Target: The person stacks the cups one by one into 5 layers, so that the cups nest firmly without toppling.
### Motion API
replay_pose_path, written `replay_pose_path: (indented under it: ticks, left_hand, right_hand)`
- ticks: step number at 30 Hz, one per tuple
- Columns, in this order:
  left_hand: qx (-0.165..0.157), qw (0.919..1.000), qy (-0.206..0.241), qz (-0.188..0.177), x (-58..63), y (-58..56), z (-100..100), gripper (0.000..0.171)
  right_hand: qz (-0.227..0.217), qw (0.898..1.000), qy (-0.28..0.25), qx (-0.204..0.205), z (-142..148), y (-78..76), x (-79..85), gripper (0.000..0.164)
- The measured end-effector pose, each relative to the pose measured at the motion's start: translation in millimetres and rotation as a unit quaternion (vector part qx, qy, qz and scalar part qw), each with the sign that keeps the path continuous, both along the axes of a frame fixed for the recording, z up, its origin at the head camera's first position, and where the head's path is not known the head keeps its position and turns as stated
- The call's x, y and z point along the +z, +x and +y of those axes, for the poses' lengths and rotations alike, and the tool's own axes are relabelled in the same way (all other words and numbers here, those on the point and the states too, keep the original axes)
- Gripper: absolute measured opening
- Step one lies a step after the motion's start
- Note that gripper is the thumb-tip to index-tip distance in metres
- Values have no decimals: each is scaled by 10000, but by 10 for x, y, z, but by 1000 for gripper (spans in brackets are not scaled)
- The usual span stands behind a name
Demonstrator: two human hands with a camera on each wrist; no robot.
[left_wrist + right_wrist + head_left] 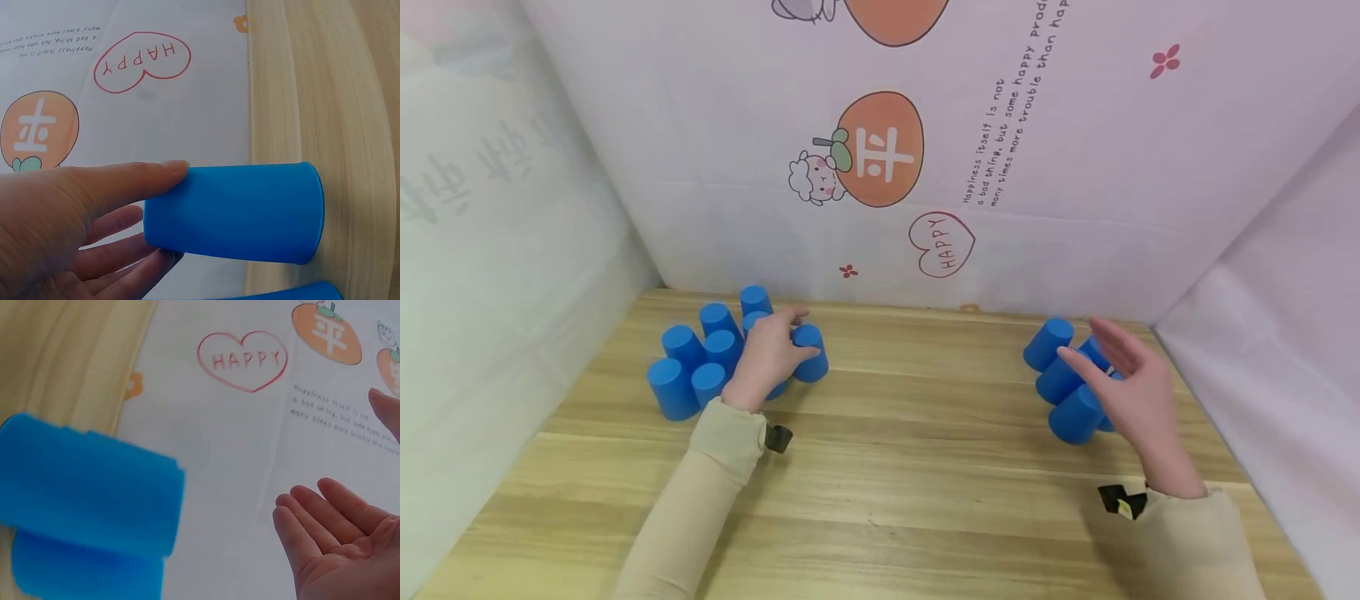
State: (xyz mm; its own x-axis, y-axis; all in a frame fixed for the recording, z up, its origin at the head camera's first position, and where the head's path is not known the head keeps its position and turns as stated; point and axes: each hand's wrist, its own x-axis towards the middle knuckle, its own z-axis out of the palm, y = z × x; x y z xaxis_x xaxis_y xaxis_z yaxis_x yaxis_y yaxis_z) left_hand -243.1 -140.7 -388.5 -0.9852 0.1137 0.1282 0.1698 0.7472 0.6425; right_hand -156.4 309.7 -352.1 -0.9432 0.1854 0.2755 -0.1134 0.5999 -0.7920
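My left hand (pixel 766 354) pinches the narrow closed end of an upside-down blue cup (pixel 811 357) between thumb and fingers. In the left wrist view that cup (pixel 234 212) has its wide rim toward the wooden tabletop. Behind and beside this hand stands a group of several more blue cups (pixel 674 392), partly hidden by it. On the other side, my right hand (pixel 1138 400) hovers over a second cluster of blue cups (pixel 1077 415), thumb and fingers spread. In the right wrist view its palm and fingers (pixel 337 515) hold nothing, apart from the nearby cups (pixel 94 484).
The wooden table (pixel 895 467) carries both groups of cups, with bare wood between them. White printed cloth walls (pixel 715 150) enclose its back and both sides. A dark device (pixel 777 437) sits at the left cuff, another (pixel 1122 502) at the right.
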Motion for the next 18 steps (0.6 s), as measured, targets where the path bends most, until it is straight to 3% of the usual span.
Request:
replay_pose_path:
  ticks: [11,18]
  left_hand:
    - [-82,9990,442,29,-48,3,214,64]
    - [-140,9984,518,188,-73,-96,360,60]
  right_hand:
    - [-604,9964,585,-140,348,150,-278,77]
    - [-619,9938,928,-13,415,172,-406,75]
